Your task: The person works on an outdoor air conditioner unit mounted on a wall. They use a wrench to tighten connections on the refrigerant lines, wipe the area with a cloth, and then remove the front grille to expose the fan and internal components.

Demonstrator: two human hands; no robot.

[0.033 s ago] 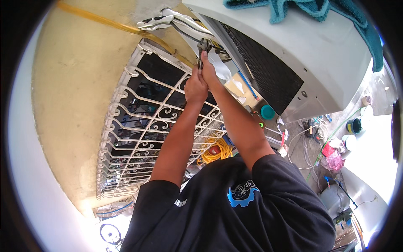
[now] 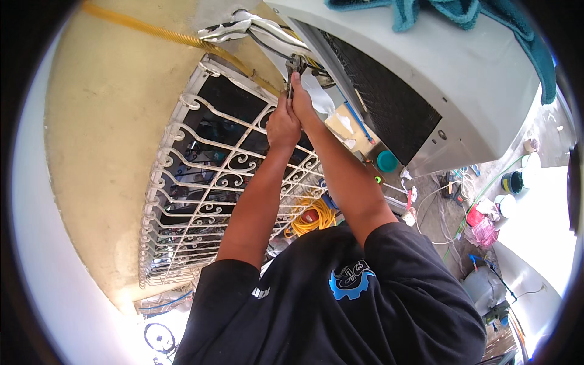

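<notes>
Both arms reach up to a metal wrench (image 2: pixel 294 63), apparently adjustable, beside a large pale air-conditioner unit (image 2: pixel 486 97). My left hand (image 2: pixel 283 126) is closed around the lower handle. Just above and to its right, my right hand (image 2: pixel 302 104) also grips the handle, its thumb stretched along it. The wrench's jaws sit among dark tubes and wires at the unit's side; what they bite on is too small to make out. A white-wrapped bundle of pipes (image 2: pixel 267 36) runs from the wall toward that spot.
A white scrollwork window grille (image 2: pixel 210 201) projects from the beige wall (image 2: pixel 103 121) at left, below a yellow corrugated hose (image 2: pixel 146 28). A teal towel (image 2: pixel 438 11) drapes over the unit. Below are a coiled yellow hose (image 2: pixel 325 220), cables, buckets and a pink bag (image 2: pixel 482 231).
</notes>
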